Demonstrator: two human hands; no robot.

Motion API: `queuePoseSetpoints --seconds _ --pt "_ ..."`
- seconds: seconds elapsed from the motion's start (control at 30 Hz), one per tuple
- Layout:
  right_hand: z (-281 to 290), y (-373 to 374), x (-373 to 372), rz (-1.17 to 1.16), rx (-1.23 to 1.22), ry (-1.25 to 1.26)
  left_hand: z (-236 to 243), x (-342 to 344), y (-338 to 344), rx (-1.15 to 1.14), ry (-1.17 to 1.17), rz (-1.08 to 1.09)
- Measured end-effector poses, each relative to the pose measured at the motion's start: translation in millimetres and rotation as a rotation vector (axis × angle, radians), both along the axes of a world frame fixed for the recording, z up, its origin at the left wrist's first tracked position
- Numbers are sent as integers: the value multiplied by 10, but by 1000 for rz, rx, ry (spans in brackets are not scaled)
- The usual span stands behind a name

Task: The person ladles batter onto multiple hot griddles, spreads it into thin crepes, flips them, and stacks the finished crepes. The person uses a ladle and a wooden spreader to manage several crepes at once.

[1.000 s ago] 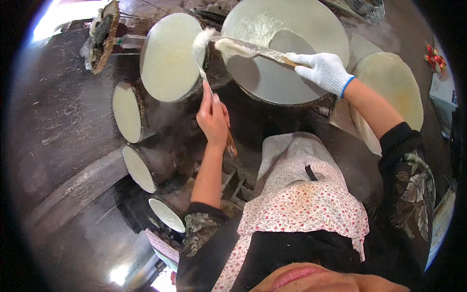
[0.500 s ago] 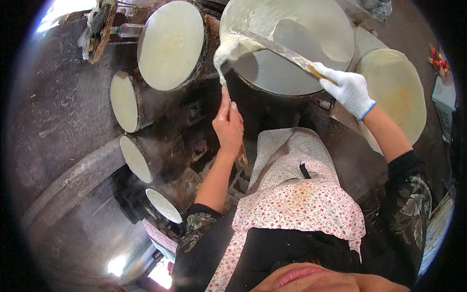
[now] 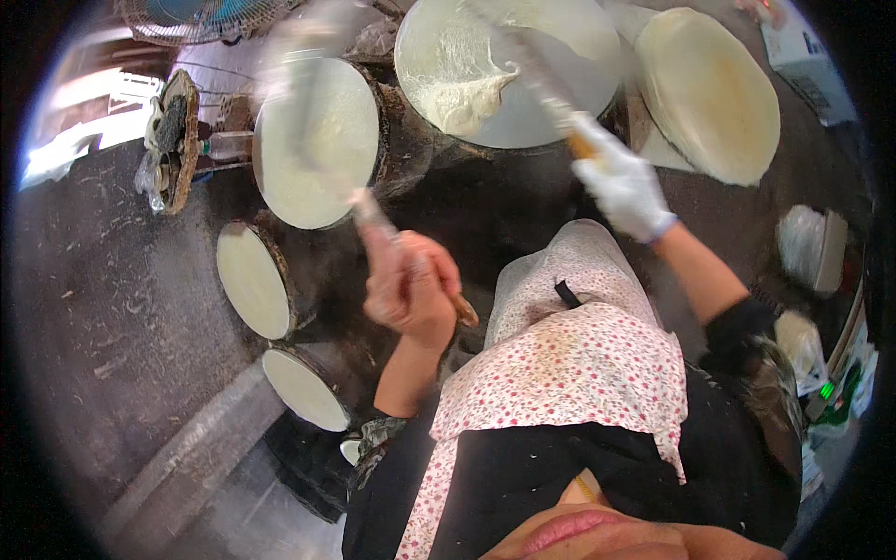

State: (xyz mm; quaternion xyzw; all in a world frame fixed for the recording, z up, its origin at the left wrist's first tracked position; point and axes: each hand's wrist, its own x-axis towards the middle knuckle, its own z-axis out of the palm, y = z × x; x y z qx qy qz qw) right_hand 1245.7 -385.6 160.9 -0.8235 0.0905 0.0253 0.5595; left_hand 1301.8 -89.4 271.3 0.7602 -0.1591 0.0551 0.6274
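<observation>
My left hand, bare and wet-looking, is wrapped around a long spatula whose wooden handle end sticks out by the wrist. Its blade is smeared by motion over a round griddle coated with a pale sheet of batter. On my right hand is a white knitted glove, closed on the wooden handle of a second spatula. That blade reaches over a wide round pan, beside a thick lump of white batter. The far end of the blade is blurred.
Thin round flatbreads lie piled right of the pan. Two smaller batter-coated griddles curve down the left side, with part of another below. A bottle and a round woven board stand far left, near a fan.
The view has shifted. My left hand has swung left from the pan to the griddle with its spatula. The strand of batter hanging over the pan's edge is gone; a lump lies inside.
</observation>
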Motion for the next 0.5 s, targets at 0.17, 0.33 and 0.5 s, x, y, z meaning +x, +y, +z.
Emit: queuePoseSetpoints --seconds 0.17,0.33,0.5 --pt "-535 2117 1213 95 -11 327 326 177 423 -50 -64 157" --pt "-613 2249 1510 -311 -10 371 148 -46 968 3 131 146" --pt "-534 1891 674 -620 173 375 -136 -305 1607 35 116 81"
